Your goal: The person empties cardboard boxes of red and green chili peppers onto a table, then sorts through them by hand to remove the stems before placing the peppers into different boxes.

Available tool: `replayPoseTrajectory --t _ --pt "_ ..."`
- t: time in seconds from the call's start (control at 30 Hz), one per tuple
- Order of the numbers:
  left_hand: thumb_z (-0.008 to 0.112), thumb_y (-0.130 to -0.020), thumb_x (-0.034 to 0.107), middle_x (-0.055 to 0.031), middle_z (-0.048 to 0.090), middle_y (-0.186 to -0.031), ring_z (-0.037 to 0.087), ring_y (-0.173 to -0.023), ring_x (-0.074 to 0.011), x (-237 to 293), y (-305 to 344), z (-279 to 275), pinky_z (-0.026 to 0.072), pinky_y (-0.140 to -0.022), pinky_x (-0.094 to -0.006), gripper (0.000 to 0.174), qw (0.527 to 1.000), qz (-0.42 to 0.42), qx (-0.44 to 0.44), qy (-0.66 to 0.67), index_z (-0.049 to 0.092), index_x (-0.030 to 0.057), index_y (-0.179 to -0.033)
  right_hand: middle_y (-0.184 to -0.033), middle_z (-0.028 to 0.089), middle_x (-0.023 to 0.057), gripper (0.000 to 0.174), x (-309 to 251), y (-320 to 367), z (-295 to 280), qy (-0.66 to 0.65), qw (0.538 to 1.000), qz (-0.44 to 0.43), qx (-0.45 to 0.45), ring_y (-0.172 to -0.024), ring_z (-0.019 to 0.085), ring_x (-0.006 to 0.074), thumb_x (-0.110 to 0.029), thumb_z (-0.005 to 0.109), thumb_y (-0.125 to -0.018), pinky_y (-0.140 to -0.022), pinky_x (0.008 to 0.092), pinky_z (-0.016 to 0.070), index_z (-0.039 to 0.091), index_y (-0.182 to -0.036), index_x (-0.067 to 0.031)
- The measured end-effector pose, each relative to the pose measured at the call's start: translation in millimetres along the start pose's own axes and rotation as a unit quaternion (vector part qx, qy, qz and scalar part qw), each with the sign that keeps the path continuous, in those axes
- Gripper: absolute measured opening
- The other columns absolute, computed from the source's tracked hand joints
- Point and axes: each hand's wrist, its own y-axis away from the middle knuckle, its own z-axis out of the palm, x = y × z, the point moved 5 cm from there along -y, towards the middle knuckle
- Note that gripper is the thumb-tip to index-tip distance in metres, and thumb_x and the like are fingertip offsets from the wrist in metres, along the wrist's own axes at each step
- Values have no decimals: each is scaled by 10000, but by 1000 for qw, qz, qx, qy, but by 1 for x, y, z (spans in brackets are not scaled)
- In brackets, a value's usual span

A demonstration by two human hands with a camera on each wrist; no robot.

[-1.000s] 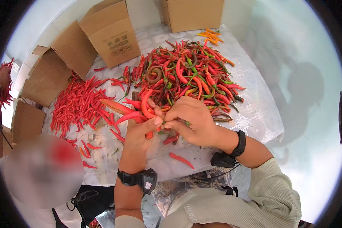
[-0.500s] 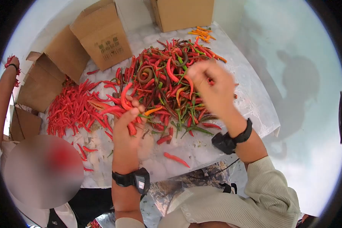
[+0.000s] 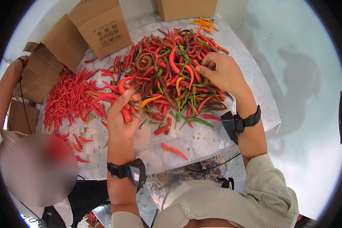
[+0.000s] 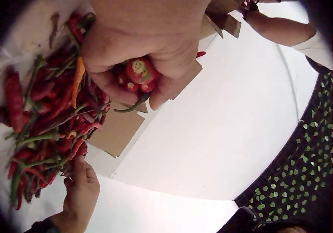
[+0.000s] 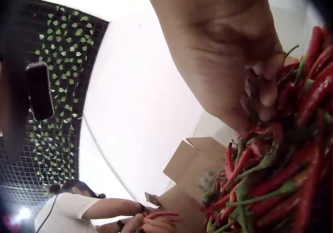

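Note:
My left hand (image 3: pixel 121 114) grips a bunch of red chilies (image 3: pixel 127 115) above the table. In the left wrist view their cut, stemless ends (image 4: pixel 139 72) show inside the curled fingers, and a thin green stem (image 4: pixel 132 107) pokes out below. At the right side of a big mixed pile of red, green and dark chilies (image 3: pixel 167 72), my right hand (image 3: pixel 226 76) pinches a red chili (image 3: pixel 196 64) between thumb and forefinger. The right wrist view shows its fingers curled down against the pile, with the tips partly hidden. An orange chili (image 3: pixel 152 100) lies just right of the left hand.
Smaller red chilies form a heap (image 3: pixel 66 102) at the left, beside open cardboard boxes (image 3: pixel 102 34). A few orange chilies (image 3: pixel 204 25) lie at the back. One loose red chili (image 3: pixel 174 151) is near the front edge. Another person's arm (image 3: pixel 9 83) reaches in from the left.
The right hand left the left hand's bunch, swung right over the pile and came down to the chilies there. The left hand shifted left, still gripping its bunch.

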Motion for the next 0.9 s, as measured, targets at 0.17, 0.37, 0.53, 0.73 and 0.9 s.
replayPoseTrajectory --t 0.17,0.37,0.53,0.73,0.9 --pt "576 -827 -2 -49 529 -924 538 -846 -160 -1 1 1 526 -692 -278 272 1000 -10 2 3 506 39 -1086 -727 639 67 205 0 -4 -3 -146 985 -51 71 -665 603 172 -221 684 -807 -616 304 465 643 -840 -22" --pt "567 -799 -26 -45 513 -930 526 -855 -161 -4 2 7 522 -696 -279 319 1000 -21 -1 7 489 37 -1101 -839 658 38 146 -1 -7 0 -271 956 -63 93 -767 610 133 -76 663 -814 -699 273 486 638 -939 -6" --pt "564 -790 -29 -44 510 -936 522 -864 -161 -5 5 9 521 -702 -278 340 1000 -19 0 -17 482 47 -1111 -874 668 48 155 -8 -4 -1 -244 963 -64 98 -816 620 140 -63 655 -816 -730 273 491 644 -961 -11" --pt "627 -747 -27 -43 564 -928 566 -853 -174 -6 3 7 491 -690 -282 367 999 -19 -7 -43 521 66 -1085 -883 675 60 154 -6 -4 1 -261 959 -52 99 -803 624 132 -68 647 -821 -730 272 491 648 -963 -9" --pt "620 -744 -35 -44 565 -935 570 -852 -171 -7 4 6 489 -686 -279 372 999 -22 -6 -48 521 76 -1085 -860 673 62 142 -6 -5 2 -288 953 -40 87 -777 613 118 -66 632 -834 -719 261 484 643 -959 -1"
